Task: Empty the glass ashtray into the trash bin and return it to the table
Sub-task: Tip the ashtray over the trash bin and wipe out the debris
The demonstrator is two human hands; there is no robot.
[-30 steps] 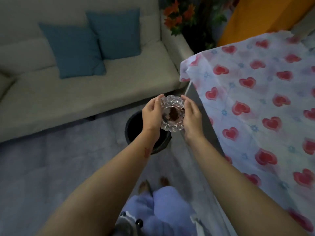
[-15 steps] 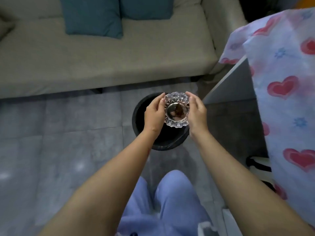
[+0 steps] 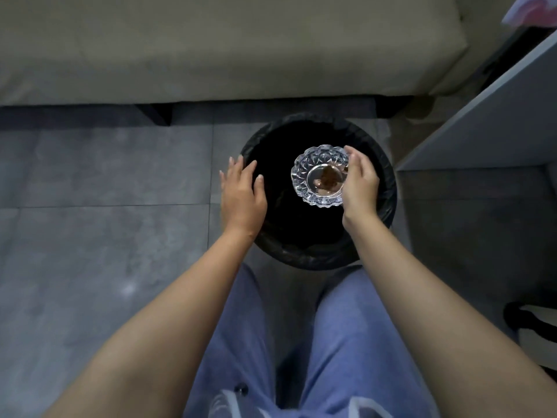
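Note:
A cut-glass ashtray with brown debris in its bowl hangs level over the mouth of a round black trash bin lined with a black bag. My right hand grips the ashtray by its right rim. My left hand is off the ashtray, fingers spread, hovering over the bin's left rim and holding nothing. The bin stands on the floor straight ahead of my knees.
A beige sofa runs across the top, just behind the bin. The grey table edge with a corner of heart-print cloth is at the right. Grey floor tiles lie to the left. A black-and-white object sits low right.
The view has tipped down over the bin. My left hand has let go of the ashtray and moved left; my right hand alone now holds it above the bin opening.

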